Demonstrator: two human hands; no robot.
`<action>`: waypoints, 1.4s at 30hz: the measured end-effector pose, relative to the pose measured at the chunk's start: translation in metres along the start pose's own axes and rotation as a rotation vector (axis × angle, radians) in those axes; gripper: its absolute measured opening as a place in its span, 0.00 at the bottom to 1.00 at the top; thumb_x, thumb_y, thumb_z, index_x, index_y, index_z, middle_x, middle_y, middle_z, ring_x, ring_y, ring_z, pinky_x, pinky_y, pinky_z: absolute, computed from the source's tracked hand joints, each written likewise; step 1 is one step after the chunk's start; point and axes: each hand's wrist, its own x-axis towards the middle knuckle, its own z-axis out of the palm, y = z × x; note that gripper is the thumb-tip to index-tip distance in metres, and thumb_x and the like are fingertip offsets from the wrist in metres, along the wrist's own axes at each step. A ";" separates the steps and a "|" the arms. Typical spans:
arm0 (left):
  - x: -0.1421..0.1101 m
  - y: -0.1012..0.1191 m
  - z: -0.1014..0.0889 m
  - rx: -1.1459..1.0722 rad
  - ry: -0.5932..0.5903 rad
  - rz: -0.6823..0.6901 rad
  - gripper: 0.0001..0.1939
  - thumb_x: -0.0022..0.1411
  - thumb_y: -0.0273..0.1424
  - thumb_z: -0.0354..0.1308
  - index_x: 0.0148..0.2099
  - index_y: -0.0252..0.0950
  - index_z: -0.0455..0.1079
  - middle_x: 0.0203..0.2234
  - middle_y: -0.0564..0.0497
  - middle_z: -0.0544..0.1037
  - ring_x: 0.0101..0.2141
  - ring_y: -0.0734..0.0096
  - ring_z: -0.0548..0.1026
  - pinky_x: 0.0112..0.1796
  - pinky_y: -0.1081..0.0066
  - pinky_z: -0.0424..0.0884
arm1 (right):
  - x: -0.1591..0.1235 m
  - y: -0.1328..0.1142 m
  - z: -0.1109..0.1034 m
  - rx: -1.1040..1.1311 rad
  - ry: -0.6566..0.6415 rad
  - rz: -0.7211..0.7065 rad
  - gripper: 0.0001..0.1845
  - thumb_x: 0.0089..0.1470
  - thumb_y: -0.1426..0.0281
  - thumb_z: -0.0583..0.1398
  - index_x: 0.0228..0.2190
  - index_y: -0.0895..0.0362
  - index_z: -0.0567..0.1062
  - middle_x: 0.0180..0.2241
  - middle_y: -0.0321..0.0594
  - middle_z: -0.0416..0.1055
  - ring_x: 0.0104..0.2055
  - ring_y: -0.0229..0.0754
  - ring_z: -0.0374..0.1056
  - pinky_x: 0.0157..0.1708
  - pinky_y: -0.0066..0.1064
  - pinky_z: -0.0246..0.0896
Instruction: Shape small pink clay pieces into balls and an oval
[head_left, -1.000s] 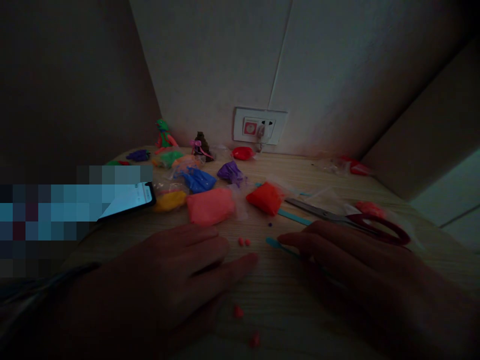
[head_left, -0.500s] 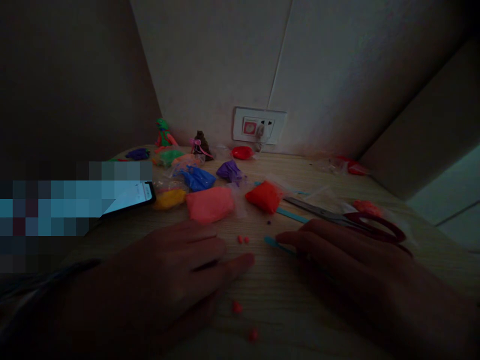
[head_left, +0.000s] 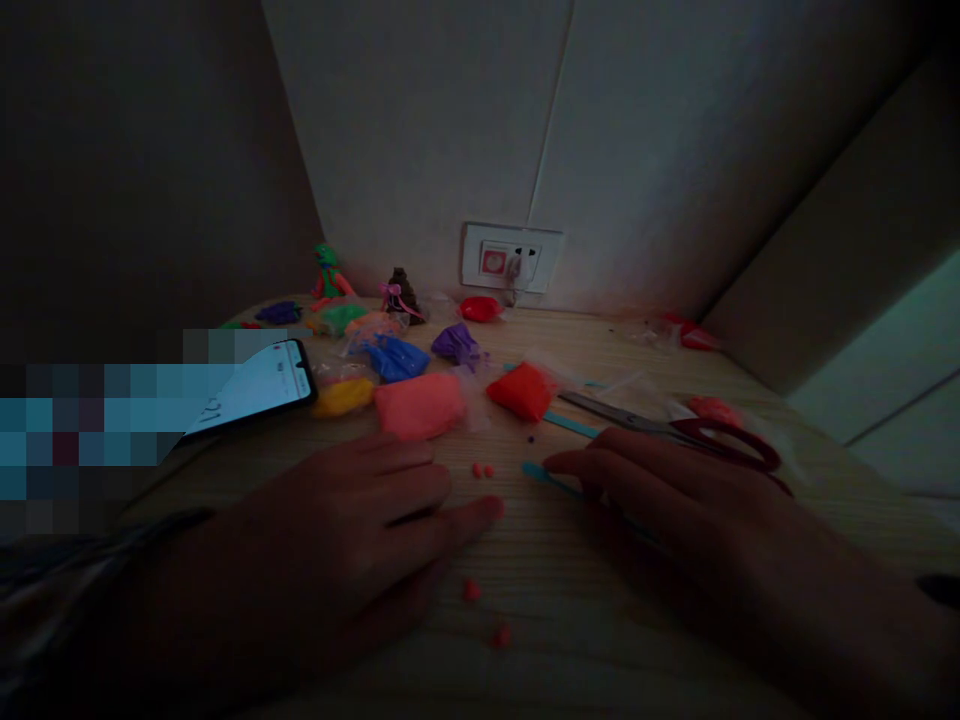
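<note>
My left hand (head_left: 375, 530) lies palm down on the wooden table, its fingers stretched out and holding nothing visible. Just beyond its fingertips sit two tiny pink clay balls (head_left: 478, 470). Nearer to me are two small reddish clay pieces, one roughly pointed (head_left: 471, 590) and one rounded (head_left: 501, 635). In my right hand (head_left: 667, 510) is a thin blue plastic modelling tool (head_left: 535, 471); its rounded tip pokes out past the index finger, and the rest is mostly covered by the hand. A tiny dark bead of clay (head_left: 531, 439) rests beyond that tip.
Bags of pink clay (head_left: 420, 405), orange-red clay (head_left: 521, 391), blue clay (head_left: 397, 358) and yellow clay (head_left: 343, 398) lie behind my hands. Scissors (head_left: 637, 420) and a blue strip (head_left: 570, 424) are at right. A phone (head_left: 259, 395) stands left; clay figures (head_left: 327, 275) line the wall.
The view has shifted slightly, so the scene's right side sits further left and the phone shows more. Both hands keep nearly the same pose, and the clay pieces stay put on the table.
</note>
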 end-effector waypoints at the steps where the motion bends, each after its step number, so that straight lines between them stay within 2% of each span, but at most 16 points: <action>1: 0.000 0.000 0.000 0.010 0.010 -0.002 0.28 0.90 0.30 0.34 0.54 0.37 0.79 0.40 0.51 0.88 0.39 0.65 0.84 0.44 0.64 0.78 | 0.000 0.000 -0.001 0.000 -0.005 -0.008 0.21 0.69 0.84 0.50 0.43 0.54 0.79 0.49 0.48 0.86 0.38 0.45 0.85 0.33 0.30 0.80; 8: 0.001 -0.001 0.000 -0.035 -0.001 -0.007 0.28 0.90 0.30 0.34 0.53 0.38 0.79 0.38 0.54 0.87 0.38 0.68 0.85 0.42 0.65 0.79 | 0.007 -0.001 -0.003 -0.002 -0.025 -0.022 0.21 0.67 0.85 0.50 0.38 0.52 0.77 0.42 0.46 0.86 0.35 0.48 0.86 0.24 0.34 0.77; 12: -0.005 -0.004 0.007 -0.043 0.000 -0.027 0.24 0.90 0.30 0.35 0.57 0.40 0.76 0.39 0.53 0.86 0.39 0.65 0.83 0.44 0.65 0.77 | 0.008 0.000 -0.004 0.010 -0.049 -0.041 0.21 0.66 0.85 0.50 0.37 0.53 0.78 0.42 0.46 0.87 0.32 0.48 0.86 0.22 0.34 0.76; 15: -0.012 -0.004 0.011 -0.049 0.003 -0.063 0.20 0.89 0.31 0.39 0.62 0.42 0.74 0.45 0.54 0.85 0.44 0.64 0.82 0.48 0.66 0.75 | 0.006 -0.001 -0.004 0.007 -0.053 -0.048 0.21 0.66 0.85 0.50 0.38 0.53 0.78 0.42 0.46 0.87 0.32 0.47 0.86 0.23 0.35 0.76; 19: -0.015 0.000 0.009 -0.089 -0.008 -0.076 0.20 0.88 0.29 0.40 0.59 0.43 0.76 0.43 0.56 0.84 0.42 0.67 0.81 0.50 0.69 0.74 | 0.004 0.000 -0.004 0.017 -0.021 0.006 0.22 0.67 0.85 0.49 0.39 0.51 0.77 0.44 0.43 0.87 0.36 0.48 0.86 0.24 0.36 0.75; 23: -0.014 0.001 0.008 -0.068 0.005 -0.101 0.20 0.88 0.31 0.42 0.65 0.46 0.75 0.47 0.56 0.84 0.45 0.67 0.82 0.54 0.71 0.74 | 0.007 0.000 -0.006 0.041 -0.081 -0.038 0.21 0.68 0.84 0.50 0.40 0.54 0.79 0.45 0.46 0.87 0.35 0.46 0.86 0.27 0.34 0.76; 27: -0.017 0.000 0.010 -0.074 -0.020 -0.082 0.21 0.89 0.31 0.40 0.65 0.44 0.74 0.49 0.56 0.85 0.47 0.66 0.83 0.56 0.70 0.75 | 0.003 -0.001 -0.003 0.073 -0.044 0.036 0.19 0.68 0.83 0.51 0.42 0.52 0.78 0.45 0.42 0.85 0.37 0.45 0.85 0.30 0.35 0.75; 32: -0.019 -0.001 0.011 -0.076 -0.024 -0.105 0.21 0.85 0.27 0.43 0.67 0.46 0.72 0.53 0.55 0.85 0.50 0.64 0.83 0.57 0.67 0.77 | -0.003 -0.001 0.001 0.115 -0.062 0.063 0.18 0.70 0.82 0.52 0.43 0.51 0.78 0.46 0.41 0.85 0.39 0.46 0.84 0.32 0.35 0.73; 35: -0.017 0.001 0.013 -0.129 -0.016 -0.134 0.22 0.86 0.27 0.42 0.66 0.46 0.74 0.50 0.57 0.86 0.48 0.66 0.84 0.56 0.69 0.77 | 0.000 -0.001 -0.001 0.093 -0.047 0.058 0.19 0.70 0.82 0.51 0.41 0.51 0.78 0.47 0.42 0.86 0.38 0.46 0.84 0.31 0.35 0.73; 38: -0.014 0.003 0.012 -0.135 0.012 -0.163 0.21 0.87 0.29 0.43 0.62 0.46 0.77 0.48 0.59 0.86 0.45 0.69 0.84 0.55 0.72 0.77 | 0.005 -0.002 -0.004 0.050 -0.058 0.008 0.22 0.67 0.85 0.49 0.39 0.53 0.79 0.42 0.43 0.86 0.34 0.45 0.85 0.27 0.34 0.73; 42: -0.016 0.002 0.009 -0.071 -0.011 -0.116 0.19 0.86 0.29 0.43 0.64 0.45 0.74 0.46 0.54 0.84 0.45 0.66 0.83 0.51 0.69 0.79 | 0.009 -0.001 -0.009 0.026 -0.062 -0.004 0.23 0.68 0.85 0.49 0.41 0.56 0.81 0.38 0.41 0.85 0.32 0.44 0.85 0.27 0.33 0.74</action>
